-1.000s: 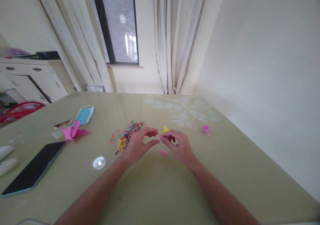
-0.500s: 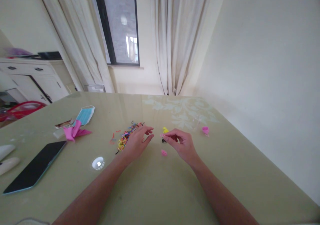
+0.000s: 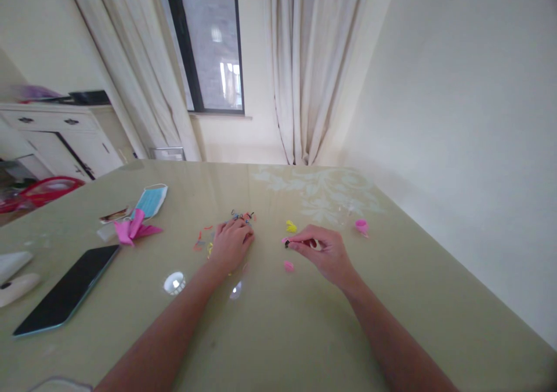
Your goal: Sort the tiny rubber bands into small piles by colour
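My left hand point(image 3: 230, 246) lies flat over a pile of small multicoloured rubber bands point(image 3: 243, 216), fingers loosely spread and palm down. It covers most of the pile; strands show past the fingertips and at the left side. My right hand point(image 3: 324, 250) is closed in a pinch, thumb against forefinger, with black rubber bands point(image 3: 286, 243) at the fingertips. A bit of pink shows right beside the black. A small yellow cluster of bands point(image 3: 291, 226) lies just beyond these fingertips, and a pink cluster point(image 3: 289, 266) lies nearer to me.
A pink cup-like piece point(image 3: 361, 227) stands to the right beside a clear item. On the left lie a phone point(image 3: 67, 290), folded pink paper point(image 3: 136, 228), a blue face mask point(image 3: 153, 200) and a shiny round object point(image 3: 174, 283). A wall runs along the table's right side.
My left hand has moved slightly left and come down onto the rubber band pile, hiding most of it. My right hand stays nearly in place, still pinched at the black bands.
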Motion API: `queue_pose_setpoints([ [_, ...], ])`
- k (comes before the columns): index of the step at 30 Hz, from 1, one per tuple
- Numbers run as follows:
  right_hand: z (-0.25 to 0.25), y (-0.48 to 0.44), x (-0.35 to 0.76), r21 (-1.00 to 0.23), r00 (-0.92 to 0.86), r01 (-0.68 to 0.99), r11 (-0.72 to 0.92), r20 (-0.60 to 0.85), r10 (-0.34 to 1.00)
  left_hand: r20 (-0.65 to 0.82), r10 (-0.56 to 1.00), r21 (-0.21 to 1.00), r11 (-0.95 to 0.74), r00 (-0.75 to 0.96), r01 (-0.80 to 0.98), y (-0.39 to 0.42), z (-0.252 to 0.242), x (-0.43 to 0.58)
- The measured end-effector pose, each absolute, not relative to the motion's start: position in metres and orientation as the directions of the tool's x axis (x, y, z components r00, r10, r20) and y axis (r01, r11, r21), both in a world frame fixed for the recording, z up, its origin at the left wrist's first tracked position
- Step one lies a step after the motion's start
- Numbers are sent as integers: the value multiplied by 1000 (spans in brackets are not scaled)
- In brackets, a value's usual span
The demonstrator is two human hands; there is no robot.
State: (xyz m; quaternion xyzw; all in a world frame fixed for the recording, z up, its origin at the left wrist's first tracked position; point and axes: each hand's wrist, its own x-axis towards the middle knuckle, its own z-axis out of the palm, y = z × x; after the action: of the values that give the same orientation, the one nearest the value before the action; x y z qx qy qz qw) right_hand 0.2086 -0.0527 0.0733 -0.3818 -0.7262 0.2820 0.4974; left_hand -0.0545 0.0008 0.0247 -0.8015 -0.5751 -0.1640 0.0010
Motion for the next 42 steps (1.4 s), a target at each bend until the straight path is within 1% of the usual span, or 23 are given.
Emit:
queue_pose_setpoints([
  [3, 71, -47, 218, -729, -382, 440, 524, 376, 844, 270, 918, 192, -346, 290, 918, 1, 26, -54],
  [6, 61, -39, 222, -651, -461, 568, 503, 254, 850, 298, 912, 222, -353, 281, 909, 1, 26, -53],
  [8, 53, -36, 223, -622, -478, 606, 496, 214, 852, 330, 908, 287, -359, 260, 888, 1, 27, -52],
  [10, 47, -34, 223, -611, -492, 616, 497, 195, 849, 369, 900, 384, -375, 232, 844, 2, 30, -51],
  [13, 43, -32, 224, -603, -503, 623, 499, 179, 845, 387, 897, 575, -416, 214, 705, 4, 35, -49],
  [15, 44, -32, 227, -591, -514, 631, 503, 168, 841, 377, 901, 710, -430, 214, 558, 4, 39, -46],
  [17, 47, -31, 229, -592, -503, 629, 503, 183, 845, 368, 905, 812, -424, 213, 401, 2, 43, -42],
  [19, 51, -32, 228, -624, -460, 608, 491, 227, 858, 360, 908, 874, -408, 214, 264, -3, 46, -37],
  [21, 55, -34, 224, -679, -393, 560, 475, 287, 873, 347, 910, 906, -387, 226, 169, -9, 48, -31],
  [24, 59, -41, 214, -758, -316, 459, 464, 349, 882, 326, 907, 925, -365, 266, 109, -19, 50, -23],
  [26, 59, -46, 207, -779, -285, 421, 464, 373, 883, 326, 896, 923, -371, 301, 106, -25, 51, -19],
  [31, 63, -52, 205, -774, -246, 386, 502, 439, 864, 343, 872, 904, -407, 349, 131, -32, 53, -14],
  [33, 66, -54, 207, -775, -232, 342, 532, 478, 847, 341, 873, 887, -422, 349, 188, -30, 51, -17],
  [34, 68, -55, 208, -774, -225, 314, 550, 502, 835, 347, 875, 863, -439, 337, 251, -28, 50, -19],
  [35, 70, -56, 209, -770, -217, 285, 571, 528, 821, 360, 876, 818, -462, 320, 342, -25, 48, -23],
  [36, 72, -57, 210, -763, -209, 257, 593, 555, 805, 378, 877, 750, -479, 298, 457, -21, 45, -27],
  [37, 73, -58, 210, -756, -198, 232, 613, 580, 790, 411, 869, 644, -490, 275, 587, -18, 43, -32],
  [39, 76, -60, 211, -739, -174, 191, 646, 622, 763, 409, 875, 414, -430, 258, 802, -12, 38, -42],
  [40, 77, -61, 211, -731, -164, 175, 659, 639, 752, 382, 889, 340, -389, 252, 857, -9, 36, -47],
  [42, 78, -60, 211, -719, -153, 153, 678, 661, 735, 312, 921, 255, -316, 232, 914, -5, 33, -55],
])
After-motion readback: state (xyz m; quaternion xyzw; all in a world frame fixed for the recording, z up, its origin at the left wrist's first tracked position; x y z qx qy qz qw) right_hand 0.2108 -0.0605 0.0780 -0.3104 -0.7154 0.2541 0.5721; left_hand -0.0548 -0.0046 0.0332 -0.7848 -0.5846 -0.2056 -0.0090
